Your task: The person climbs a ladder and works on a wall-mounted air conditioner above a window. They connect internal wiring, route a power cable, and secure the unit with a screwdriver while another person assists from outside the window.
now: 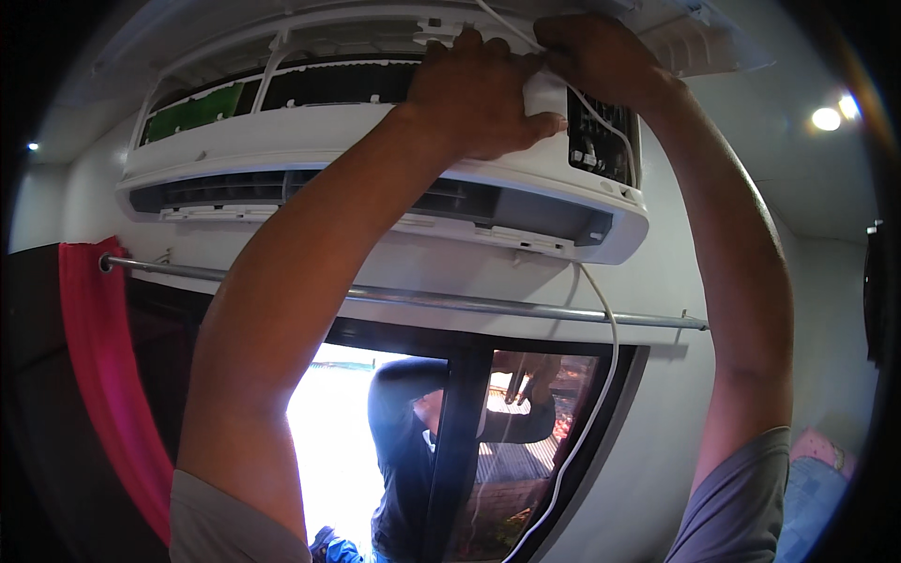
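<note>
Overhead, the splayed left hand (477, 94) is touching the air conditioner (282, 136), the right hand (605, 58), grip unclear, nearer its right end.

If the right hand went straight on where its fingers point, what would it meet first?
The right hand would probably meet the thin white cable just to its left; depth is unclear, and they may already touch.

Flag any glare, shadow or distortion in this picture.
Head view: daylight blows the left window opening out to white; a ceiling light flares at upper right. Head view: the right hand sits in shade, its grip indistinct. Head view: fisheye distortion bows the air conditioner; black vignetting fills the corners.
</note>
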Available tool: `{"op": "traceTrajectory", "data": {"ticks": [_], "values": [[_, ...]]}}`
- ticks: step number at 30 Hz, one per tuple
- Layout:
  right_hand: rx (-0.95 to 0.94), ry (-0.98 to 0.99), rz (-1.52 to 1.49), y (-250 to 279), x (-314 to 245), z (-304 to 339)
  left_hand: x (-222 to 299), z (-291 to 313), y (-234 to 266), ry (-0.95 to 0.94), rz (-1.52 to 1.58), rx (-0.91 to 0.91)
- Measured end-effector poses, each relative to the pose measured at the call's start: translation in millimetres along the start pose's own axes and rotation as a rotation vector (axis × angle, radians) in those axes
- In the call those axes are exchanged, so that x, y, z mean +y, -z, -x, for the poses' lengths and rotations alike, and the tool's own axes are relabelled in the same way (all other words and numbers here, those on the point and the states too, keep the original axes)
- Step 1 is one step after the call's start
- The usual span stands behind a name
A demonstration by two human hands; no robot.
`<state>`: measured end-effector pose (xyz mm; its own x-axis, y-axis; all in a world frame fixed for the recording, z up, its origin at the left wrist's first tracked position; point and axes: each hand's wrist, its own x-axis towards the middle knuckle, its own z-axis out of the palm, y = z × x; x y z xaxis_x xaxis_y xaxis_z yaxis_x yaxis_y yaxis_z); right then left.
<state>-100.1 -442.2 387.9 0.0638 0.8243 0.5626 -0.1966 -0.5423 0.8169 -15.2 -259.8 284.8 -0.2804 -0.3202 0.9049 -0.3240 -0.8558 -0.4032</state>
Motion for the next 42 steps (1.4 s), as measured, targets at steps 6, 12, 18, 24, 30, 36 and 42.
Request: {"op": "traceTrajectory", "data": {"ticks": [6,12,18,24,30,36,42], "values": [[-0.009,-0.111,-0.012,10,-9,-12,4,1,6,0.014,0.033,-0.062],[-0.025,-0.153,0.098,1,-9,-23,9,0,4,0.029,0.006,0.001],[-0.059,-0.132,0.109,-2,-3,-32,16,7,5,0.059,-0.053,0.194],[-0.101,-0.185,0.070,1,-3,-34,14,2,5,0.016,-0.080,0.159],[0.004,-0.272,0.037,-5,-9,-20,9,4,-9,-0.024,0.092,0.270],[-0.030,-0.241,-0.082,-2,-2,-8,8,8,-18,0.030,0.075,0.262],[-0.134,-0.180,0.037,-1,-2,-1,12,7,-8,0.107,0.085,0.135]]}}
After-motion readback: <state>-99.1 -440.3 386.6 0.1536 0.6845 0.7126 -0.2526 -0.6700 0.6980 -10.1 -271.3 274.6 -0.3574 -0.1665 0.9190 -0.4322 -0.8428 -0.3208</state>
